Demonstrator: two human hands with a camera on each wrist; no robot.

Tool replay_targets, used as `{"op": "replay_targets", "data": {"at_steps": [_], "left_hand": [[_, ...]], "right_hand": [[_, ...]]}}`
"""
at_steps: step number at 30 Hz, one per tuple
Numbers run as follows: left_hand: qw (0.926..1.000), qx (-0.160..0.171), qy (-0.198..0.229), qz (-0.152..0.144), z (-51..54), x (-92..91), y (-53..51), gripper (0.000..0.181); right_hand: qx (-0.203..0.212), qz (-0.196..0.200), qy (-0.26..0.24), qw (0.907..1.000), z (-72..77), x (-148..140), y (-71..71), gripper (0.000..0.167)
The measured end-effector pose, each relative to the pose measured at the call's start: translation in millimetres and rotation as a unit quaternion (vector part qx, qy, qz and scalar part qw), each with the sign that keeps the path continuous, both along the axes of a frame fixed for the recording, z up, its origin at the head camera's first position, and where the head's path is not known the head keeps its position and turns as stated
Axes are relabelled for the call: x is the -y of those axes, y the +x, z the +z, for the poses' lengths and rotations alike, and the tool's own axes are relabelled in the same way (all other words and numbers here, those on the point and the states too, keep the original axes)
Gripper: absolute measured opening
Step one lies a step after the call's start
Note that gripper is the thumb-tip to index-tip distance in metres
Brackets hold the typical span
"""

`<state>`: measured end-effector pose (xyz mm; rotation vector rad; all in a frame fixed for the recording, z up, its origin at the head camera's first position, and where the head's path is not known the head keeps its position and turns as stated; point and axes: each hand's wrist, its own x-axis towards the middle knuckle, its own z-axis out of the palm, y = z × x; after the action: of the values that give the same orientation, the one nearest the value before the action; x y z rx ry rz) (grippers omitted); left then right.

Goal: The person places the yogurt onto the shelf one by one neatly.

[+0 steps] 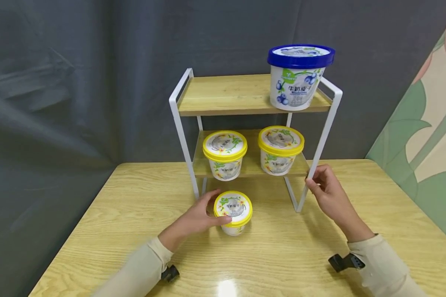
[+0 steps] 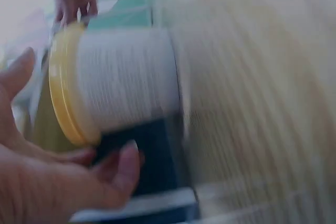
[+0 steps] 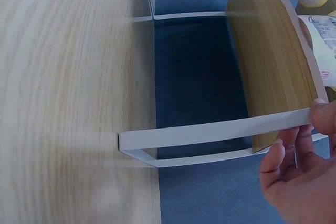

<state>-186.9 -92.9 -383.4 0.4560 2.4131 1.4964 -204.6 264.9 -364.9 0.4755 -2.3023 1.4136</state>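
Observation:
A white paper tub with a yellow lid stands upright on the table before a two-tier shelf rack. My left hand spreads round its left side, thumb over the lid in the head view. In the left wrist view the thumb is apart from the tub and the fingers lie beside the lid; contact there is unclear. My right hand pinches the rack's white metal frame near its lower board, at the right front. Two more yellow-lidded tubs, a left one and a right one, sit on the lower board.
On the upper board's right end stands a larger tub with a blue lid and blueberry print. The wooden table ends at a dark grey curtain behind. A floral panel rises at the right.

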Motion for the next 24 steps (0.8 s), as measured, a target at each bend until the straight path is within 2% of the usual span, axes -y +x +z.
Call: {"op": "replay_targets", "data": {"at_steps": [4, 7, 10, 15, 20, 24], "left_hand": [[0.9919, -0.088, -0.082, 0.042, 1.7, -14.8, 15.3, 0.111], [0.9893, -0.105, -0.089, 0.049, 0.4, -16.5, 18.0, 0.107], [0.9932, -0.091, -0.065, 0.033, -0.9, -13.6, 14.6, 0.1], [0.9986, -0.039, -0.004, -0.035, -0.9, -1.3, 1.1, 0.093], [0.9935, 0.027, 0.046, -0.1, 0.9, 13.8, -9.9, 0.093], [0.9872, 0.058, 0.064, -0.134, 1.1, 23.3, -15.2, 0.099]], "right_hand": [[0.0, 0.003, 0.004, 1.0, 2.1, 0, -1.6, 0.016], [0.004, 0.006, 0.006, 1.0, 2.0, 1, -1.1, 0.016], [0.005, 0.006, 0.005, 1.0, 1.1, 0, -0.8, 0.016], [0.0, 0.003, 0.0, 1.0, 0.1, 0, -0.4, 0.015], [-0.002, 0.002, -0.003, 1.0, -0.1, 0, 0.3, 0.015], [-0.002, 0.005, -0.002, 1.0, -0.4, 0, -0.6, 0.016]]}}
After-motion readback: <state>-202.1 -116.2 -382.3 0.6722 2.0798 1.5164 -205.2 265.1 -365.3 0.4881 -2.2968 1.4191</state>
